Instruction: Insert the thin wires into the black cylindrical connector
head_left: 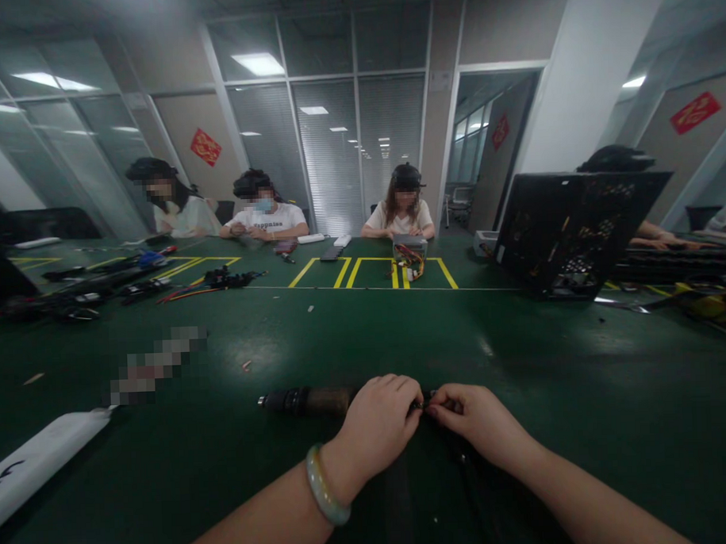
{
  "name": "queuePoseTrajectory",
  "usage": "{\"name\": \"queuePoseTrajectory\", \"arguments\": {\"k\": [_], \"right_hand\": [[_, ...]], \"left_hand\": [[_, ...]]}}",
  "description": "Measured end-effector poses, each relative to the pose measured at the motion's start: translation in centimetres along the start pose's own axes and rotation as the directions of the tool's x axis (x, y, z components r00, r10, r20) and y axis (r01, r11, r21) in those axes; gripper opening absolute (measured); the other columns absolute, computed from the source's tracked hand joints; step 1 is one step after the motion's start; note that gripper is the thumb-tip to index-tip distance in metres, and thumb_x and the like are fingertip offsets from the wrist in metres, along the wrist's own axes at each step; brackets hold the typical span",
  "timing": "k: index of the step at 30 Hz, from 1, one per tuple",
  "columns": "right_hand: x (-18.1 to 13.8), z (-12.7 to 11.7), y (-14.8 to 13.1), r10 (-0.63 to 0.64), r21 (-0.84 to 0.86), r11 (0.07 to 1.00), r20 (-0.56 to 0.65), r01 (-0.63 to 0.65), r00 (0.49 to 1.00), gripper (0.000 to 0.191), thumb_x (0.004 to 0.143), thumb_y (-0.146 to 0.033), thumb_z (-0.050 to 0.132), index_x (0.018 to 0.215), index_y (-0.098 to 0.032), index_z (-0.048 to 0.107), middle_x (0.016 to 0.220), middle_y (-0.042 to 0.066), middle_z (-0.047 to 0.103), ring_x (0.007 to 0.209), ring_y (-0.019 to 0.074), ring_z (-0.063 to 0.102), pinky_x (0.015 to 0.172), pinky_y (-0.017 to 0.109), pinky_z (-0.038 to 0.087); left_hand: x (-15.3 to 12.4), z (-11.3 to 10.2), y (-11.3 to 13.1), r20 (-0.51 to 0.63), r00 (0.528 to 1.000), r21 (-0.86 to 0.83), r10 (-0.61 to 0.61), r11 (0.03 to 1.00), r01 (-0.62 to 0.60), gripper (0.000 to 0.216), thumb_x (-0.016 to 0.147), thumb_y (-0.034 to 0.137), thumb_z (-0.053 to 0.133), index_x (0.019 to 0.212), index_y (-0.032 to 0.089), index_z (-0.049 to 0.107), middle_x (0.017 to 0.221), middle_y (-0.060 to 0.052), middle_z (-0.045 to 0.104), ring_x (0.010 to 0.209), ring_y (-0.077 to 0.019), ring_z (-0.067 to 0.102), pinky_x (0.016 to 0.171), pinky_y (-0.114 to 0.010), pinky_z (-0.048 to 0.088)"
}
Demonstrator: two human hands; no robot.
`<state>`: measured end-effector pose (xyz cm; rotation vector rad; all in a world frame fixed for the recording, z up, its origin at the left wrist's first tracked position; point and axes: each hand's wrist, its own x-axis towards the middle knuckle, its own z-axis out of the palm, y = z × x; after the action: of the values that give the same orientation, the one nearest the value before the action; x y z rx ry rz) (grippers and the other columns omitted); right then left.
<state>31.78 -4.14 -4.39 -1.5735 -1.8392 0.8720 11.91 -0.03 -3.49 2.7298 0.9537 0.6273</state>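
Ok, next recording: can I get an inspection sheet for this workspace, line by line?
Surface: dark green table with yellow marked boxes at the far side.
Job's things: a dark cylindrical cable bundle lying flat; left hand rests over it, right hand pinches its end, fingers meeting.
Clutter: white flat object at left, small scraps on the mat.
Fingers: both hands closed on the bundle; green bangle on the left wrist.
Cables: black harnesses with red wires far left; a power supply with coloured wires at centre.
Surroundings: three seated people opposite, black perforated case at right, glass partitions.
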Motion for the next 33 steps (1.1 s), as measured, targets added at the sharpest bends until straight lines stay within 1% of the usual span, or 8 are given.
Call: {"name": "queuePoseTrajectory", "arguments": {"k": [3,7,9,12,16,21,29,33], "right_hand": [[-0.07,-0.09,-0.17,0.014,-0.001,1.0,0.006,-0.014,1.0,0.014,0.09,-0.029,0.059,0.087,-0.022,0.071,0.078,-0.002,0.07,0.069,0.0156,0.063,0.058,0.022,0.04],[-0.11,-0.11,-0.27,0.004,0.006,1.0,-0.004,-0.004,1.0,0.013,0.09,-0.028,0.06,0.084,-0.021,0.07,0.077,-0.003,0.07,0.07,0.0152,0.063,0.059,0.021,0.04],[-0.07,-0.08,-0.2,-0.003,0.0,1.0,-0.009,0.003,1.0,0.013,0.089,-0.027,0.06,0.083,-0.021,0.07,0.075,-0.003,0.069,0.069,0.0149,0.062,0.059,0.021,0.039],[0.01,-0.01,-0.1,-0.013,-0.003,1.0,-0.01,0.013,1.0,0.013,0.089,-0.027,0.06,0.084,-0.022,0.07,0.075,-0.003,0.069,0.069,0.0148,0.061,0.059,0.021,0.039],[0.03,0.04,-0.11,-0.019,0.002,1.0,-0.011,0.019,1.0,0.014,0.09,-0.028,0.06,0.084,-0.022,0.071,0.076,-0.004,0.069,0.07,0.015,0.061,0.06,0.021,0.038],[-0.03,-0.05,-0.18,-0.008,0.006,1.0,-0.015,0.008,1.0,0.013,0.089,-0.027,0.06,0.083,-0.021,0.07,0.076,-0.003,0.07,0.07,0.0152,0.062,0.059,0.021,0.038],[-0.2,-0.22,-0.59,-0.006,-0.001,1.0,-0.005,0.006,1.0,0.014,0.089,-0.027,0.06,0.085,-0.023,0.072,0.078,-0.003,0.071,0.072,0.0159,0.063,0.062,0.022,0.04],[-0.23,-0.24,-0.62,-0.011,0.008,1.0,-0.004,0.011,1.0,0.014,0.09,-0.027,0.059,0.085,-0.023,0.072,0.08,-0.003,0.071,0.073,0.0159,0.063,0.063,0.022,0.041]], "left_hand": [[-0.01,-0.14,0.12,0.005,1.0,0.003,0.018,1.0,-0.018,0.011,0.086,0.013,0.059,0.093,0.021,0.056,0.098,0.0,0.062,0.096,-0.0198,0.057,0.087,-0.035,0.043],[-0.04,-0.05,0.09,-0.009,1.0,-0.003,-0.023,1.0,0.023,0.016,0.085,0.019,0.064,0.098,0.021,0.056,0.099,-0.001,0.062,0.095,-0.0207,0.058,0.086,-0.036,0.044],[-0.04,-0.01,0.06,-0.006,0.999,0.001,-0.032,0.999,0.032,0.015,0.085,0.02,0.064,0.097,0.021,0.056,0.098,-0.001,0.062,0.094,-0.0211,0.058,0.086,-0.036,0.045],[-0.01,-0.13,0.12,0.007,1.0,0.009,-0.005,1.0,0.005,0.009,0.086,0.017,0.061,0.093,0.021,0.057,0.099,-0.001,0.063,0.096,-0.0207,0.058,0.089,-0.036,0.044],[0.02,-0.33,0.26,0.013,1.0,0.01,0.027,1.0,-0.027,0.009,0.088,0.014,0.058,0.093,0.021,0.057,0.099,-0.001,0.063,0.097,-0.0201,0.058,0.09,-0.035,0.043],[-0.02,-0.08,0.14,-0.016,1.0,0.001,-0.019,1.0,0.019,0.014,0.086,0.023,0.064,0.097,0.02,0.056,0.098,-0.003,0.062,0.094,-0.0221,0.058,0.085,-0.037,0.045],[0.03,0.13,-0.08,0.009,1.0,0.021,0.009,1.0,-0.009,0.006,0.089,0.018,0.06,0.094,0.021,0.058,0.1,-0.002,0.063,0.097,-0.0203,0.058,0.09,-0.036,0.043],[0.07,0.13,-0.1,0.01,1.0,0.018,0.009,1.0,-0.009,0.003,0.091,0.019,0.058,0.094,0.02,0.059,0.098,-0.002,0.063,0.094,-0.0199,0.058,0.089,-0.036,0.044]]}}
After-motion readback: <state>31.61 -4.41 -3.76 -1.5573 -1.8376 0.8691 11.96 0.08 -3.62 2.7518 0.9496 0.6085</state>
